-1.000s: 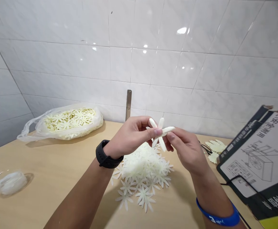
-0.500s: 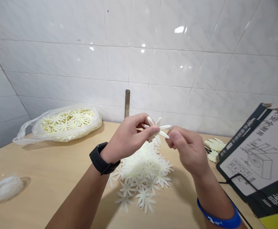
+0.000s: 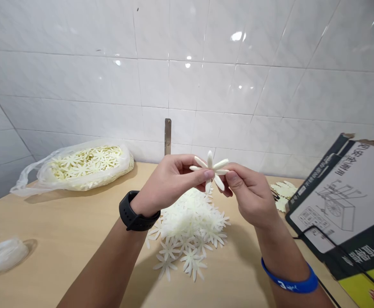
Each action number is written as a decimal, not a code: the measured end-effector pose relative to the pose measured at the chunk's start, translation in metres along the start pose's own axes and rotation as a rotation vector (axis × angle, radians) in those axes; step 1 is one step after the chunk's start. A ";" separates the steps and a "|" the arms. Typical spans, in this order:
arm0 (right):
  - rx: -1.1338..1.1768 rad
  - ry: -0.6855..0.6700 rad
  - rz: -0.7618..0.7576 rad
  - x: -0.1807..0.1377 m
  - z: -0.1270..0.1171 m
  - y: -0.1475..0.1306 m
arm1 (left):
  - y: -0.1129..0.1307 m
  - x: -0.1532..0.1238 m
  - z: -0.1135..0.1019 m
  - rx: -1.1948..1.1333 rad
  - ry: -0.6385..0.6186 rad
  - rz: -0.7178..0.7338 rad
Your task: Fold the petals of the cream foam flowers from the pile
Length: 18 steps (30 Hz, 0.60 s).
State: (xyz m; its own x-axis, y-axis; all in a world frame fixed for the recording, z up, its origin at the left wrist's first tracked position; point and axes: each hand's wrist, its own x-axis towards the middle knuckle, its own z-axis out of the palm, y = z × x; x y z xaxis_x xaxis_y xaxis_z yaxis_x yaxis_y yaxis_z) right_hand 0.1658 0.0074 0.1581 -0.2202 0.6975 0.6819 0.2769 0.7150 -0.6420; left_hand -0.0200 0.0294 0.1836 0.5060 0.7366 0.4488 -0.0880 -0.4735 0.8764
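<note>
Left hand: pinches flower at centre, thumb in front
Right hand: thumb and finger grip a petal tip
Flower spot: between both hands, raised above tabletop
Pile: loose flowers, below hands
Bag: left, full of flowers
Box: right, tilted

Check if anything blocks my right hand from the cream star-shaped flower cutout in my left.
Nothing visible does: the right hand is at a petal tip of the cream star-shaped flower cutout, which the left hand pinches.
</note>
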 end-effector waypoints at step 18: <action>-0.355 0.015 -0.177 -0.005 0.006 0.001 | -0.001 0.000 0.012 0.206 0.112 -0.005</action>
State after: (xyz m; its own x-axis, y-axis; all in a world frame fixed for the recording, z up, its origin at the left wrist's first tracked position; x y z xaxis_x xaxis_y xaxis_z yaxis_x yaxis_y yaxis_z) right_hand 0.1613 0.0050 0.1516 -0.2807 0.5621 0.7780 0.5425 0.7616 -0.3545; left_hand -0.0091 0.0241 0.1805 0.4069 0.7826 0.4711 0.0969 -0.5498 0.8297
